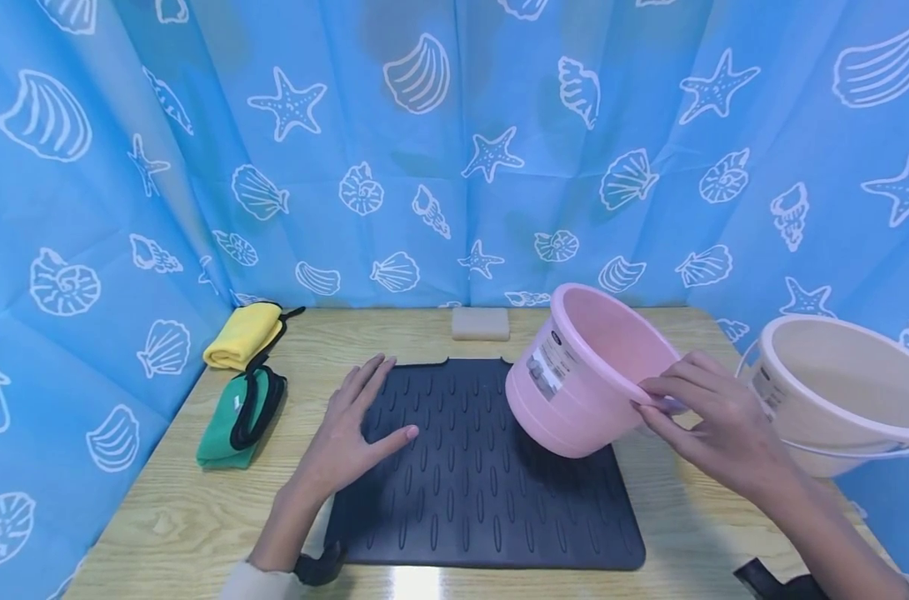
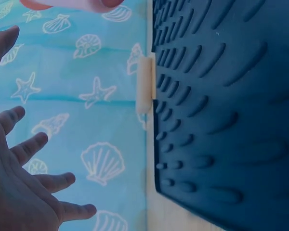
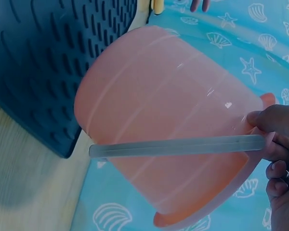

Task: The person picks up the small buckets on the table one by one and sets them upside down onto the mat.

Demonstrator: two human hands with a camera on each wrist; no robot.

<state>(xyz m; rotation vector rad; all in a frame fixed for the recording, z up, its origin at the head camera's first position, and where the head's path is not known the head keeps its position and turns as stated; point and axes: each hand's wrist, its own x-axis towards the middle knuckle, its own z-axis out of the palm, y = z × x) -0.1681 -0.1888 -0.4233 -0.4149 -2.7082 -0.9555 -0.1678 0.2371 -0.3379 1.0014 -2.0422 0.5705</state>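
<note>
My right hand [image 1: 712, 417] pinches the rim of a pink bucket [image 1: 566, 392], thumb outside and fingers over the edge. The bucket tilts above the right part of a black ridged mat [image 1: 454, 500]. In the right wrist view its pale handle [image 3: 178, 147] hangs across the outside of the bucket. A label [image 1: 550, 367] shows on the bucket's left side in the head view. My left hand [image 1: 349, 425] hovers with spread fingers over the mat's left edge and holds nothing. The left wrist view shows the same hand [image 2: 29, 187] apart from the mat.
A beige bucket [image 1: 814, 392] stands at the table's right edge. On the left lie a folded yellow cloth [image 1: 244, 335] and a green cloth with black trim [image 1: 232, 425]. Behind the mat sits a small beige block [image 1: 480, 323]. A blue shell-patterned curtain [image 1: 439, 167] surrounds the wooden table [image 1: 154, 525].
</note>
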